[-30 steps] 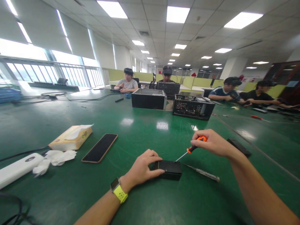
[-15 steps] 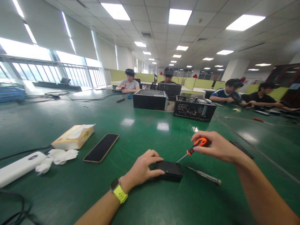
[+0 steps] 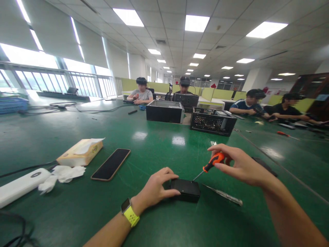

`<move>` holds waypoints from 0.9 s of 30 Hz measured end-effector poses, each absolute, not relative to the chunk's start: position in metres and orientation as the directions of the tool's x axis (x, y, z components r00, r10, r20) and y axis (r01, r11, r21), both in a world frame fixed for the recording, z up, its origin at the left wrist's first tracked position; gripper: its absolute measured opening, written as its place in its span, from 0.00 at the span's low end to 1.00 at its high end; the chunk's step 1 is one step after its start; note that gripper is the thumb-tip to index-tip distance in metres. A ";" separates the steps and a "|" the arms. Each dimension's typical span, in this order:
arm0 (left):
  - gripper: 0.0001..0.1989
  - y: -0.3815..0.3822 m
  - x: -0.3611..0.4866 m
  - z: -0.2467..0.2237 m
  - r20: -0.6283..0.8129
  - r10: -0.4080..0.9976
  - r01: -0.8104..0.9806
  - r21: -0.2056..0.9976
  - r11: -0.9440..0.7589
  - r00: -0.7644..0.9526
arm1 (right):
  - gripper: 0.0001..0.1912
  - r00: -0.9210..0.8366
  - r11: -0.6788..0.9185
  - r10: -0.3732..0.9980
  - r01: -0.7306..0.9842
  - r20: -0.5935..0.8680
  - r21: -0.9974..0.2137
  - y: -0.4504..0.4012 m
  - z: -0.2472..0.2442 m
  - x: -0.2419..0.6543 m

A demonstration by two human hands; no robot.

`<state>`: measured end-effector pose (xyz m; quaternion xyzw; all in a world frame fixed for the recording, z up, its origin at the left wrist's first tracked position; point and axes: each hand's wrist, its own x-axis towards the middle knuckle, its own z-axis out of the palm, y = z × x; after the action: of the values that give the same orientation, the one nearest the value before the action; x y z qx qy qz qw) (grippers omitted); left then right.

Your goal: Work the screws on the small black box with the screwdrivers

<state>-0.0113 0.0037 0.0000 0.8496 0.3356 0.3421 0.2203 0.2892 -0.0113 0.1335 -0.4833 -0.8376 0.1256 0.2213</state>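
A small black box (image 3: 187,190) lies on the green table. My left hand (image 3: 158,187) grips its left end between thumb and fingers, with a watch on a yellow-green band at the wrist. The fingers of my right hand (image 3: 232,164) hold an orange and black screwdriver (image 3: 215,160) by its handle. It leans to the right, and its tip meets the box's top near the far right edge. Just right of the box, a thin screwdriver with a clear handle (image 3: 226,196) rests on the table.
A phone (image 3: 111,164), a tissue pack (image 3: 81,152), crumpled tissue (image 3: 67,173) and a white device (image 3: 24,185) lie to the left. Two open computer cases (image 3: 164,112) (image 3: 213,121) stand ahead. A dark flat object (image 3: 264,166) lies behind my right wrist. Several people sit farther off.
The fingers of my right hand have shifted slightly on the screwdriver, and its handle has moved a little left. My left hand still holds the box. The view has tilted slightly upward.
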 end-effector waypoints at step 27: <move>0.20 0.004 -0.012 -0.002 0.445 0.726 0.419 0.607 -0.675 0.525 | 0.14 -0.441 0.552 0.826 0.757 0.351 -0.350 -0.017 0.135 0.286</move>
<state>-0.0116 0.0038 -0.0025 0.8453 0.3384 0.3508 0.2188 0.2858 -0.0172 0.1350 -0.4678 -0.8458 0.0706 0.2465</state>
